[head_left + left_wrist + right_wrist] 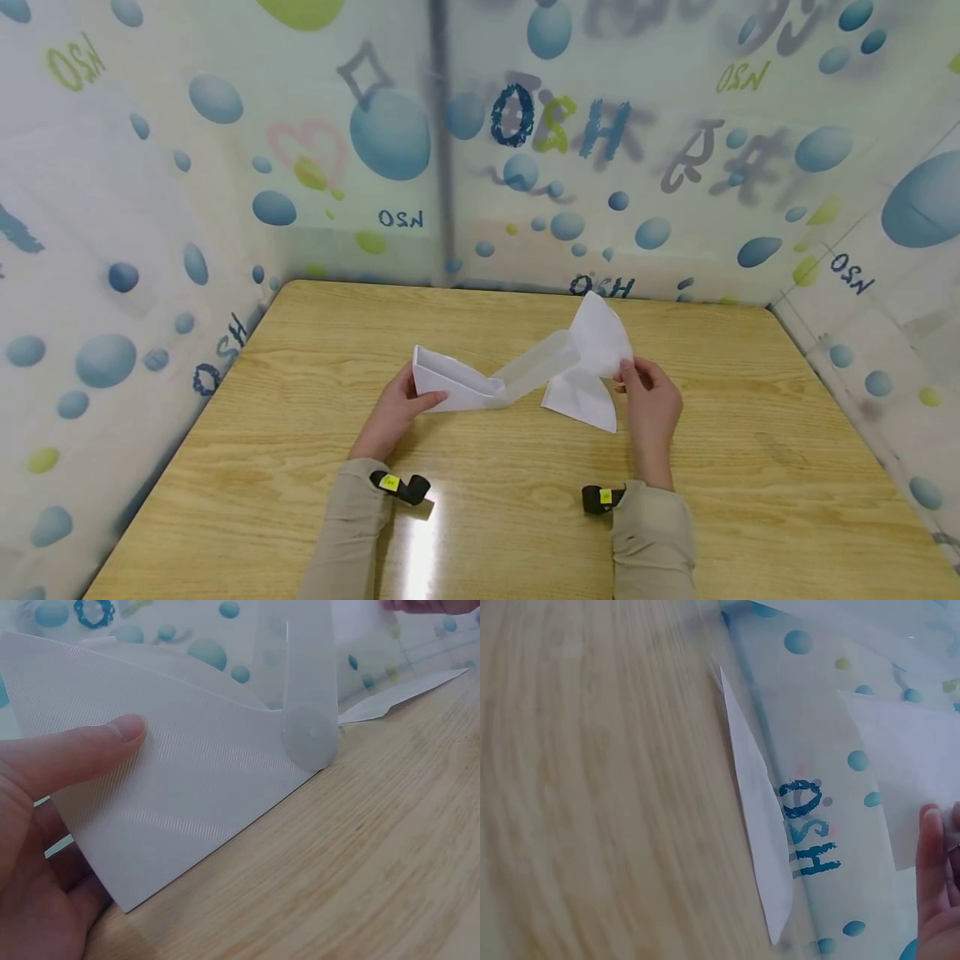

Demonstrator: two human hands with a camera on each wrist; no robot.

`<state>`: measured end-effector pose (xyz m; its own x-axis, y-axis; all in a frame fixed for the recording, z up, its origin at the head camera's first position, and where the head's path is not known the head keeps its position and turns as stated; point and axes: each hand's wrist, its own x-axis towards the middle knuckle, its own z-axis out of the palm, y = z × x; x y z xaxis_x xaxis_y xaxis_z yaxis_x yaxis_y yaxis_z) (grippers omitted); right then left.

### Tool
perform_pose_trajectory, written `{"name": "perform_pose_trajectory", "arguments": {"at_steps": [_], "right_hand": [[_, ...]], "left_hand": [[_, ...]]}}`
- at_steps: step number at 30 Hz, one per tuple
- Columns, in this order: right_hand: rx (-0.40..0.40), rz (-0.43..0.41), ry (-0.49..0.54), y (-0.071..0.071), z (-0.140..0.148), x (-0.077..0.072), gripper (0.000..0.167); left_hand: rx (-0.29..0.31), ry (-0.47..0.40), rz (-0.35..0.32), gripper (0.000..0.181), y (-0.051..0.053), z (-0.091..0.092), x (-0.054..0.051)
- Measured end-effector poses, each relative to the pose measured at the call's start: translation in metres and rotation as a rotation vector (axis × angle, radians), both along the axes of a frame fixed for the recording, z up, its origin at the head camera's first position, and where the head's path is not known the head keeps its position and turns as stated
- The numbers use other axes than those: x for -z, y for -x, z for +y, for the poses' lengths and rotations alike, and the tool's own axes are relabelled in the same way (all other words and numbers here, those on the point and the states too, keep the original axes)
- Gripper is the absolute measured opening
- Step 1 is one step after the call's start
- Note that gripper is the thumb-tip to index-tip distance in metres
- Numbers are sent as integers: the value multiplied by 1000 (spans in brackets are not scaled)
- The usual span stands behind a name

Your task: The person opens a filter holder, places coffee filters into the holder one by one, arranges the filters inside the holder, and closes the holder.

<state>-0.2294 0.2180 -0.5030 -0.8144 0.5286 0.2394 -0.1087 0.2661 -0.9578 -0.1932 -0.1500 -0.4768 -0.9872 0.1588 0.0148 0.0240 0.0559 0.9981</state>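
My left hand (392, 412) grips a white, ribbed, wedge-shaped piece (468, 398) by its wide end, thumb on the near face. A translucent strip (536, 367) runs from its narrow end to the right; in the left wrist view the strip's rounded end (309, 739) overlaps the wedge. At the far end of the strip, two white sheet-like flaps spread apart. With thumb and fingers, my right hand (652, 408) pinches the edge of the upper flap (597, 329). The lower flap (581, 398) slants down close to the tabletop.
The work is over a wood-grain table (750, 467). Behind it and on both sides rise pale walls (480, 183) with blue and green drops and letters. Each sleeve has a black wrist strap (401, 487) with a yellow tag.
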Motion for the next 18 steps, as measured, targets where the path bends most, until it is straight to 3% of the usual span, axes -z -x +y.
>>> {"name": "perform_pose_trajectory", "arguments": {"at_steps": [5,6,9,12,13,18], "right_hand": [[-43,90,93,5,-2,5,36],[-85,105,140,-2,-6,-5,32],[-106,125,194,-2,-8,-9,32],[-106,124,192,-1,-10,-11,33],[-70,121,161,6,-7,-1,37],[-78,146,168,1,-9,-9,33]], "left_hand": [[1,7,-8,52,0,-1,0],[0,6,-7,52,0,-1,0],[0,3,-3,52,0,-1,0],[3,0,5,52,1,-1,0],[6,-1,7,52,1,-1,0],[16,-7,2,53,1,-1,1]]}}
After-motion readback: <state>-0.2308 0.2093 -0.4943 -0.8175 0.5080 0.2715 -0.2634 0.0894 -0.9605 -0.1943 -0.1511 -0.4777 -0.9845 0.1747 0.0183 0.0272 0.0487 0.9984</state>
